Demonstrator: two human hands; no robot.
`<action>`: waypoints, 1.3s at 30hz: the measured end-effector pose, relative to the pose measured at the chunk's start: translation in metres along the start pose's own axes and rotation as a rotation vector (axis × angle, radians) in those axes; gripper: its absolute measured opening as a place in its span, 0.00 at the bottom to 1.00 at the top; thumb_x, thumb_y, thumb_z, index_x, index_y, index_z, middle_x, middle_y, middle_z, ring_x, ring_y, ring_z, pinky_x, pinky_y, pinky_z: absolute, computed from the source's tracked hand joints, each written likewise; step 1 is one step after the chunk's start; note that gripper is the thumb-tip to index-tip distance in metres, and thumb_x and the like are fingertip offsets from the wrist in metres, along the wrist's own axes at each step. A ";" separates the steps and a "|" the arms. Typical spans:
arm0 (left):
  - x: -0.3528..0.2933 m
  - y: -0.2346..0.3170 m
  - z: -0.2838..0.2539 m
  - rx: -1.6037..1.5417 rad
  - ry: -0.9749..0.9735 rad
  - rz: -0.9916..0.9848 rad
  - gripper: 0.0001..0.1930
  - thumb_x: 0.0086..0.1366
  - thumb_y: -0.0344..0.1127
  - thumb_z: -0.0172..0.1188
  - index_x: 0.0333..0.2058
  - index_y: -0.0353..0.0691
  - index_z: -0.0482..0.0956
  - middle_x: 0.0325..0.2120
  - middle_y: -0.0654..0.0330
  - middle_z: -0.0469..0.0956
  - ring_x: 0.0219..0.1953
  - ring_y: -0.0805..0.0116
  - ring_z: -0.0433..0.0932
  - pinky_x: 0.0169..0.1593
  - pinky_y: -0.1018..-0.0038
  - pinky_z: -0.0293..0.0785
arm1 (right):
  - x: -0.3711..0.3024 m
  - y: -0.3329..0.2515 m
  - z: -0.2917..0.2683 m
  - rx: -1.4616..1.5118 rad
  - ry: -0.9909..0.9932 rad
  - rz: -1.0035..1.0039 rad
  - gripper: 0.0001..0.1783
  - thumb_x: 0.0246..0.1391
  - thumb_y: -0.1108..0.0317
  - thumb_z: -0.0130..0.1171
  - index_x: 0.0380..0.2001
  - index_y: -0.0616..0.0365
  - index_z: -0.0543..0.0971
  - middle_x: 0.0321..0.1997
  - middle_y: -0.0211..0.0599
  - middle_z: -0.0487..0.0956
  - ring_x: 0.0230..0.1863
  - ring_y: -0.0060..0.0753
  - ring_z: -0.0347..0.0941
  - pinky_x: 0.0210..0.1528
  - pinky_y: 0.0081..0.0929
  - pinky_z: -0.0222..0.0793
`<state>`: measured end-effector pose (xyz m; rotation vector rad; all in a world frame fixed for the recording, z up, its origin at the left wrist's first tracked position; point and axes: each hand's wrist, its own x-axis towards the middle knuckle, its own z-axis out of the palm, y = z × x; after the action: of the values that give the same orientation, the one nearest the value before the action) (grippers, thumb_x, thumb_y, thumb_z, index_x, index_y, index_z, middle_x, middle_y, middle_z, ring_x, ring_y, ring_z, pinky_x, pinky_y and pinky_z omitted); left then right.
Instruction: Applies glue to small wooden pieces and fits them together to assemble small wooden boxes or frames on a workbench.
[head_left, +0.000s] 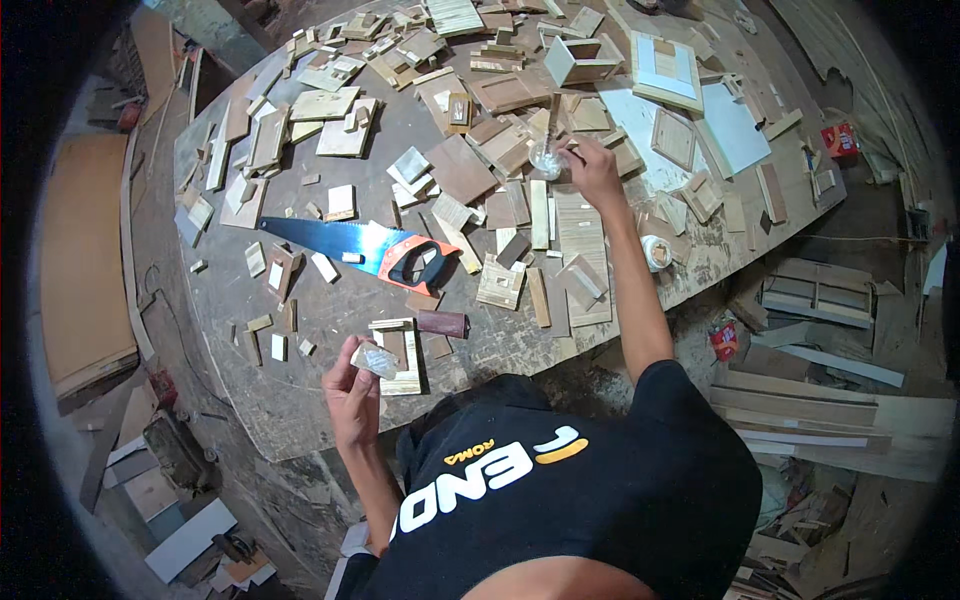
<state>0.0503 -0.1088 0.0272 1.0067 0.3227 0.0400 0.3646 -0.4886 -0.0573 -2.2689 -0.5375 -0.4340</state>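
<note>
Head view: left hand [354, 392] pinches one block [375, 360], right hand [597, 174] sits by one cup [545, 161], grip unclear.

The saw [372, 246] shines white at ten o'clock. The table [300, 410] looks bright, but the picture's corners go black.

I count one bench [290, 410], one saw [385, 250] with an orange and black handle, one dark red roll [443, 323], one small open wooden box [575, 68], one clear cup [544, 161] and one round white thing [656, 252]. There are two red packs [724, 341], both off to the right. The wood bits [462, 170] come to dozens, too many and too piled up for me to count.
</note>
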 end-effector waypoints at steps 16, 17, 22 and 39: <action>0.002 0.002 0.005 0.039 0.000 -0.017 0.29 0.62 0.28 0.61 0.61 0.31 0.64 0.54 0.52 0.71 0.56 0.60 0.70 0.61 0.65 0.65 | -0.001 -0.001 -0.005 0.037 0.097 0.016 0.05 0.51 0.74 0.60 0.33 0.59 0.77 0.32 0.43 0.80 0.33 0.46 0.78 0.33 0.37 0.71; 0.003 0.003 0.007 0.048 -0.026 -0.018 0.29 0.62 0.28 0.61 0.61 0.31 0.64 0.54 0.52 0.71 0.56 0.61 0.71 0.61 0.65 0.65 | -0.004 -0.001 -0.007 0.028 0.135 0.056 0.04 0.52 0.74 0.59 0.32 0.60 0.77 0.32 0.43 0.80 0.33 0.45 0.78 0.34 0.36 0.71; 0.003 0.002 0.008 0.068 -0.026 -0.031 0.28 0.61 0.30 0.63 0.59 0.31 0.66 0.54 0.53 0.72 0.55 0.63 0.71 0.58 0.67 0.67 | -0.002 -0.006 -0.007 0.027 0.183 0.198 0.03 0.53 0.75 0.58 0.33 0.60 0.77 0.32 0.43 0.80 0.33 0.44 0.79 0.37 0.33 0.72; 0.228 -0.155 0.170 0.997 -0.598 0.441 0.13 0.50 0.26 0.61 0.37 0.33 0.78 0.40 0.44 0.74 0.39 0.43 0.76 0.46 0.59 0.75 | -0.019 0.014 0.021 0.203 0.165 0.438 0.07 0.51 0.70 0.63 0.35 0.58 0.83 0.30 0.41 0.83 0.31 0.29 0.80 0.35 0.26 0.72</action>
<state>0.2975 -0.2911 -0.0753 1.9945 -0.4972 -0.0297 0.3588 -0.4865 -0.0887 -2.0543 0.0054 -0.3231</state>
